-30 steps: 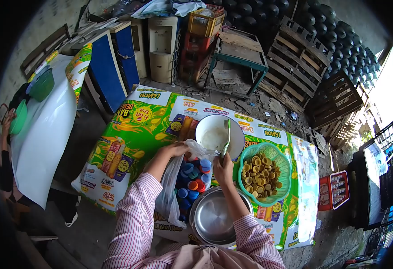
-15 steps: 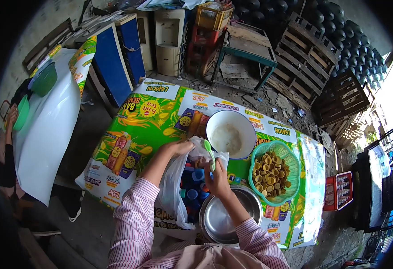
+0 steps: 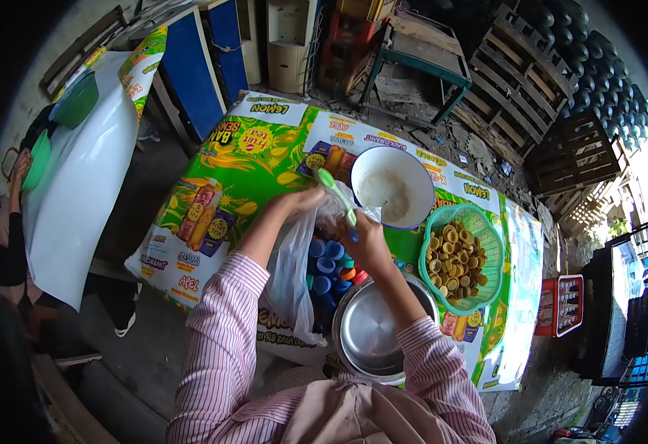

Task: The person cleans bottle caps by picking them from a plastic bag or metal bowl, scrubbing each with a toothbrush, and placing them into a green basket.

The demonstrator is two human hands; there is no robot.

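Note:
My left hand (image 3: 305, 201) is closed on the gathered rim of a thin, clear plastic bag (image 3: 288, 277). Inside the bag lie mostly blue bottle caps (image 3: 325, 265), with some red, orange and green ones. My right hand (image 3: 367, 243), fingers closed, grips a slim tool with a light green and white handle (image 3: 336, 194), its rounded green end pointing up and left over the bag. A bit of blue shows under the right fingertips. Below my right forearm sits a shiny steel bowl (image 3: 372, 329). A white enamel basin (image 3: 390, 181) with cloudy contents stands just beyond my hands.
A green plastic basket (image 3: 493, 248) of yellow-brown caps stands to the right on the printed table cover (image 3: 228, 159). At the far left, another person's hand (image 3: 21, 164) is by a green bowl (image 3: 39, 159) at a white-covered table. A red crate (image 3: 559, 305) stands beyond the right edge.
My head view has shifted slightly. The tool's green end has swung up and left toward my left hand, and more of the caps in the bag show.

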